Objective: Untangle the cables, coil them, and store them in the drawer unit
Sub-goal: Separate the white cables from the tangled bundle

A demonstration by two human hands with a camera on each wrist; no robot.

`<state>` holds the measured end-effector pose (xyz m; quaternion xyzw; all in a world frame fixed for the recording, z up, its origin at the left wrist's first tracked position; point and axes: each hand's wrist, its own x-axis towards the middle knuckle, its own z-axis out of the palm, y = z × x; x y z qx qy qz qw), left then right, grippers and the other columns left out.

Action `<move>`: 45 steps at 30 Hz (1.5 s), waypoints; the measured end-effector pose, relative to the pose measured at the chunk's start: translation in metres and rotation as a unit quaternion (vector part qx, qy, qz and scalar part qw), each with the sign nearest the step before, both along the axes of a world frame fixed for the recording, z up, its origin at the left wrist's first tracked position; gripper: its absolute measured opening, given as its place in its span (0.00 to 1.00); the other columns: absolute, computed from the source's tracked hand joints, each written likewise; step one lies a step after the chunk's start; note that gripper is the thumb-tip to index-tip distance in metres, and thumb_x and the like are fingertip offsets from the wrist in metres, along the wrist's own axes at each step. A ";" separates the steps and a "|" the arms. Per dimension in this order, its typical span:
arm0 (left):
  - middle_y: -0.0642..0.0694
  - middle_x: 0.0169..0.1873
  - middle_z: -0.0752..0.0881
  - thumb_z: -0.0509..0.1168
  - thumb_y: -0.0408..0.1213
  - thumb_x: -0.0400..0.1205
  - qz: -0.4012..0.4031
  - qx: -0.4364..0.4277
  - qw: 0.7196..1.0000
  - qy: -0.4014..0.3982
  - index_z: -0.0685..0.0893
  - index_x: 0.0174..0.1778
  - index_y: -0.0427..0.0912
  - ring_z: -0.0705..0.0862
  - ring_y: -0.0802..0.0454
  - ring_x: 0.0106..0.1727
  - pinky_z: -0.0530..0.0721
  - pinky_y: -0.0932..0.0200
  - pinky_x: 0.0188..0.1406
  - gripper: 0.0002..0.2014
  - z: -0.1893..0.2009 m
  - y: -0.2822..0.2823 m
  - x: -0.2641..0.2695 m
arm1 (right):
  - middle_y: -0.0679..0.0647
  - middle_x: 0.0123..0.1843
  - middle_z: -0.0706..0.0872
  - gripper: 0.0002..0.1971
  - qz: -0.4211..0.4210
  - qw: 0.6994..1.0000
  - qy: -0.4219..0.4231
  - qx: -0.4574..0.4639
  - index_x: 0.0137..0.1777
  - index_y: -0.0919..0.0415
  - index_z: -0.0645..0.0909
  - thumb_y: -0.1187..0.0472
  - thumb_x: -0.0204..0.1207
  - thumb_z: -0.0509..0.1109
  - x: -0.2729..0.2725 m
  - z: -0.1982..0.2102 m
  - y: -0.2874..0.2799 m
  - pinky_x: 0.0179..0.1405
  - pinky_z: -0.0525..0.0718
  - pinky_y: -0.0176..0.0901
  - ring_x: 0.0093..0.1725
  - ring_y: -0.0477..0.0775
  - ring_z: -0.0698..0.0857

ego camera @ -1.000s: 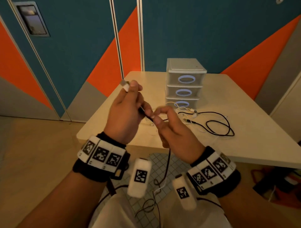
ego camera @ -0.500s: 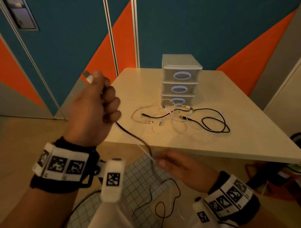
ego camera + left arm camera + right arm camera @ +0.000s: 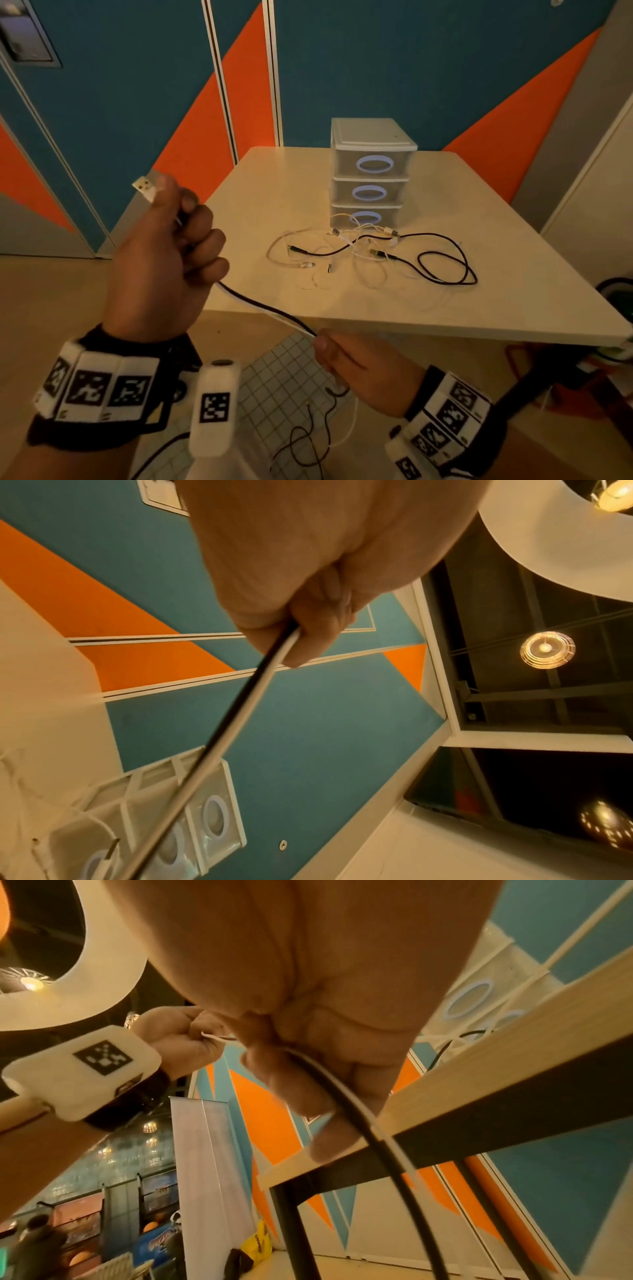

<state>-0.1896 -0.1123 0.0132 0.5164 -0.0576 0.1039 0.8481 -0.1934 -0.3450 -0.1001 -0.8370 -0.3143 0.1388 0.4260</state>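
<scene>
We hold a black and a white cable [image 3: 263, 306] taut between our hands: left hand [image 3: 161, 260] fisted round the plug end, right hand [image 3: 356, 363] pinching lower, likely to pull them straight for coiling. More cables [image 3: 370, 253] lie tangled before the drawer unit [image 3: 371, 171].

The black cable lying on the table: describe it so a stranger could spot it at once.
Start at the drawer unit on the table. In front of it lies a tangle of thin white cables. The black cable runs through them and loops out rightward, the only dark one there.
</scene>
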 end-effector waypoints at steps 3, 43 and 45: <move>0.54 0.27 0.56 0.51 0.56 0.90 -0.004 -0.009 1.000 0.021 0.71 0.35 0.50 0.53 0.59 0.22 0.51 0.62 0.18 0.20 -0.010 0.002 0.005 | 0.47 0.47 0.89 0.26 -0.025 0.999 -0.026 -0.027 0.52 0.51 0.83 0.35 0.84 0.49 0.012 0.008 0.002 0.53 0.87 0.56 0.47 0.51 0.88; 0.43 0.31 0.84 0.67 0.47 0.86 0.095 0.425 0.900 -0.001 0.81 0.54 0.48 0.83 0.46 0.33 0.86 0.38 0.45 0.07 -0.066 -0.088 0.105 | 0.47 0.37 0.88 0.10 -0.196 0.961 -0.194 0.014 0.43 0.50 0.75 0.60 0.76 0.75 0.148 0.047 -0.001 0.37 0.89 0.50 0.29 0.42 0.88; 0.45 0.38 0.87 0.66 0.43 0.86 0.123 0.421 0.899 -0.005 0.81 0.51 0.47 0.85 0.50 0.40 0.86 0.43 0.46 0.05 -0.068 -0.088 0.108 | 0.46 0.37 0.88 0.08 -0.182 0.964 -0.193 0.009 0.44 0.52 0.78 0.56 0.75 0.77 0.150 0.044 -0.001 0.38 0.88 0.47 0.31 0.42 0.88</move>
